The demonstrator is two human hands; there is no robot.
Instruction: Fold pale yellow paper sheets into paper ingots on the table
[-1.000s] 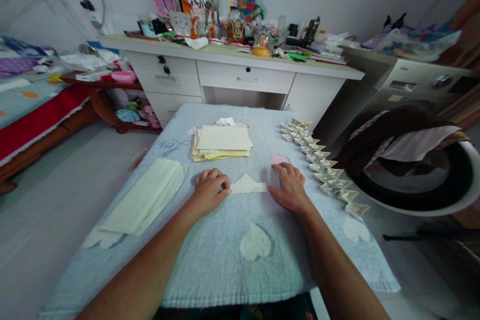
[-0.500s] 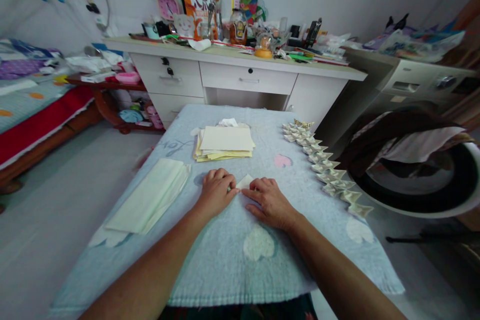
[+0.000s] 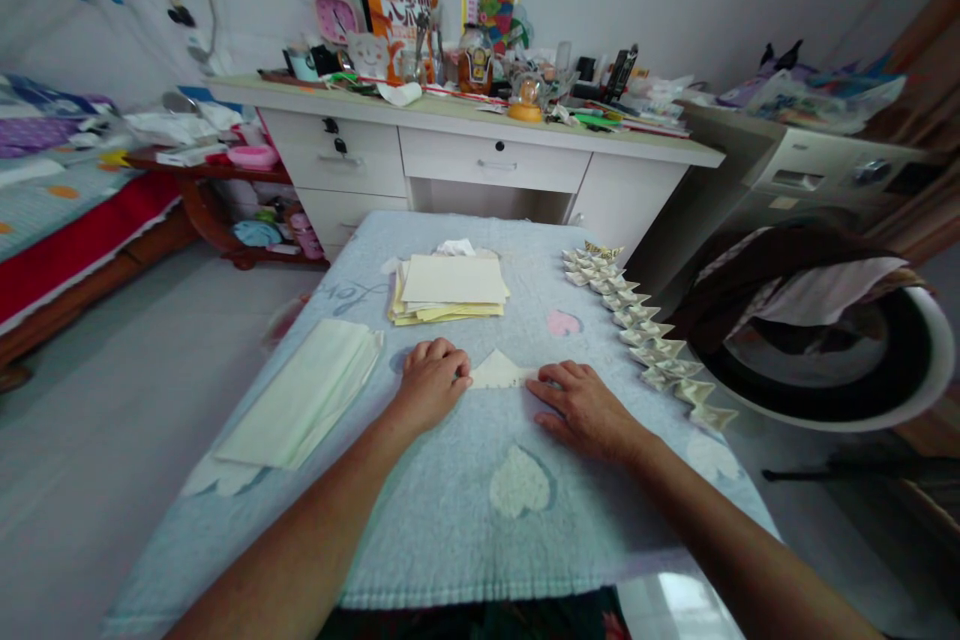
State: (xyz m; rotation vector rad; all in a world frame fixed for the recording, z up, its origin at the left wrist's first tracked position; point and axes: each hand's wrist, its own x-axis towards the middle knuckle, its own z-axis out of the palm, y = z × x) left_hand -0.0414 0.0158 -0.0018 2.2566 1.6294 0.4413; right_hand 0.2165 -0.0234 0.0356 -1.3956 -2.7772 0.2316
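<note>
A small folded sheet of paper (image 3: 496, 372), peaked like a triangle with a strip along its base, lies between my hands on the cloth-covered table. My left hand (image 3: 433, 383) has its fingers curled, pinching the paper's left end. At the right end, my right hand (image 3: 574, 403) rests with fingers stretched out, the fingertips touching the strip. Just beyond is a stack of cream and yellow paper sheets (image 3: 454, 280). To the left lies a pile of pale greenish folded paper (image 3: 304, 395). A row of folded paper boats (image 3: 641, 325) runs down the table's right side.
The light blue tablecloth (image 3: 442, 520) has heart patterns. Behind it stands a white desk (image 3: 495, 165) crowded with jars, a pink clock (image 3: 336, 18) and an orange bag (image 3: 401, 5). A washing machine (image 3: 817, 170) with laundry in its open door is at the right, a bed (image 3: 82, 220) at the left.
My right hand has slid to the right along the paper's base, uncovering the peaked shape and its strip. My left hand has stayed at the left end.
</note>
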